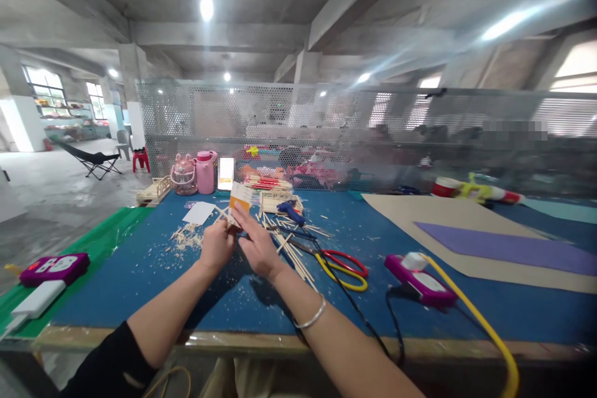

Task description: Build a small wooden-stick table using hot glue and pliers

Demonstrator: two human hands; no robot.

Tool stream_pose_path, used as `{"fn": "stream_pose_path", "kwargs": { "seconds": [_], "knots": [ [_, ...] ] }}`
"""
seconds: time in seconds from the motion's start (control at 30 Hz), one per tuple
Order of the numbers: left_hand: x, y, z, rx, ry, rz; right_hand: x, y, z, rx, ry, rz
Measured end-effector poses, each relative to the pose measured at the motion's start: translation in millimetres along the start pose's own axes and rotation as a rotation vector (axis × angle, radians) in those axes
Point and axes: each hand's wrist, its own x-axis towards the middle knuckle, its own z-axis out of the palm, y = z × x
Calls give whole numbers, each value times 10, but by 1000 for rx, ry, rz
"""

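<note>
My left hand (218, 245) is closed in front of me, with thin wooden sticks (221, 212) crossing just above its fingers. My right hand (258, 247) touches it from the right, its fingers pressed on an orange-and-white card or small packet (240, 195) that stands tilted upward. What lies between the two hands is partly hidden. Right of them, many loose wooden sticks (290, 249) are spread on the blue table. Scissors with red and yellow handles (345, 268) lie beside those sticks. A blue glue gun (291, 212) rests behind, against a small stick frame (269, 202).
Wood scraps (187, 237) and white paper (199, 213) lie to the left. Purple power strips (422, 283) sit at both sides, with a yellow cable (482, 317) and black cords trailing over the edge. Pink bottles (206, 173) stand before a perforated metal screen (186, 106).
</note>
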Motion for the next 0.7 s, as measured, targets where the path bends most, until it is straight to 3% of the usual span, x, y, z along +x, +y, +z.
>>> {"fn": "stream_pose_path", "kwargs": {
  "seconds": [0.1, 0.27, 0.33, 0.4, 0.53, 0.7],
  "knots": [
    [1, 3, 0, 25, -13, 24, 31, -40, -2, 218, 124, 171],
    [6, -16, 13, 72, -39, 64, 60, 17, 54, 222, 414, 398],
    [12, -32, 15, 86, -38, 81, 61, 54, 84, 304, 465, 488],
    [17, -42, 16, 98, -35, 98, 62, 84, 100, 482, 397, 610],
    [12, -35, 23, 117, -31, 123, 63, 105, 72, 826, 111, 900],
    [-3, -16, 38, 128, -40, 145, 52, 92, 5, 1019, -135, 1146]
  ]
}}
